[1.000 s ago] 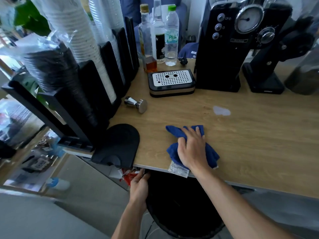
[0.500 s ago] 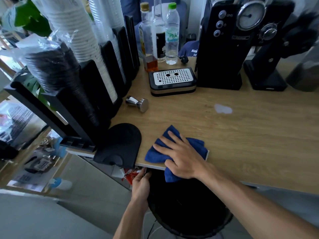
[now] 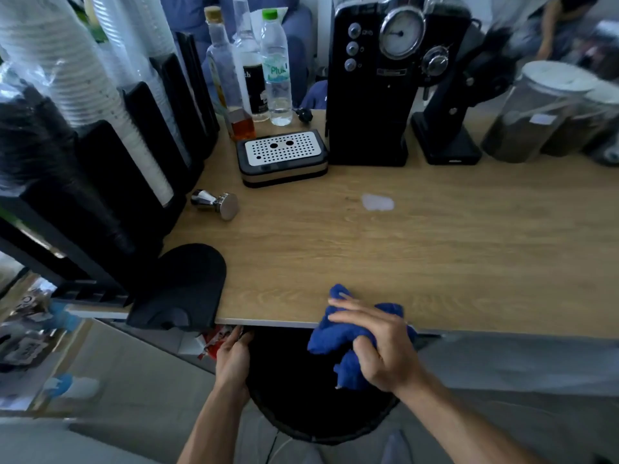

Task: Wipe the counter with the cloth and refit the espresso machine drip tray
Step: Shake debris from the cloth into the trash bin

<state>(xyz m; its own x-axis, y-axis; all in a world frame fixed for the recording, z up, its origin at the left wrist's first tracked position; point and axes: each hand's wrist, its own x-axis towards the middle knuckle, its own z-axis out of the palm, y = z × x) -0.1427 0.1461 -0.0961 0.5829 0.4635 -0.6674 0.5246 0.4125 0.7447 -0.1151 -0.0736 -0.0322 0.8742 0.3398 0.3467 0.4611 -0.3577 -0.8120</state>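
Gripping bunched cloth [image 3: 338, 333] at counter [image 3: 335, 249] edge, right hand [image 3: 378, 346] | drip tray [image 3: 283, 157] long axis left-right

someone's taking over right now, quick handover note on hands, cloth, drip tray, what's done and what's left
Right hand: gripping the bunched blue cloth at the counter's front edge, above the black bin.
Left hand: below the counter edge, at the bin's rim.
Drip tray: out, sitting on the counter left of the espresso machine.
Done: front edge appears swept into the bin.
Left: pale spot mid-counter unwiped; refit the tray.
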